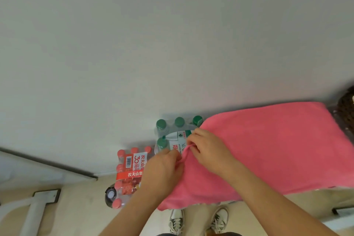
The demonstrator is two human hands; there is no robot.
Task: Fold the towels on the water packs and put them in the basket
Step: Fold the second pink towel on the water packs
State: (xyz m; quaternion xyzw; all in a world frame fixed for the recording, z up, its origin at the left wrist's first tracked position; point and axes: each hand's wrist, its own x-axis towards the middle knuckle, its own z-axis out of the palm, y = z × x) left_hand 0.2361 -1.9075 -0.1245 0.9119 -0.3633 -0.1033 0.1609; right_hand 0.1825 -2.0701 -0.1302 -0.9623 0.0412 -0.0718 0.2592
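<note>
A pink towel (272,145) lies spread over the water packs, covering most of them. At its left edge my left hand (162,166) and my right hand (207,146) pinch the same bunched bit of towel between their fingers, close together. The green-capped water pack (168,130) shows beside the towel's left end. A red-capped water pack (128,172) stands lower, to the left of it. A dark woven basket (346,109) is partly in view at the far right edge.
A plain white wall fills the upper view. My two shoes (199,220) stand on the beige floor below the towel. A dark round lid (110,195) lies beside the red-capped pack. A white frame (36,210) stands at the lower left.
</note>
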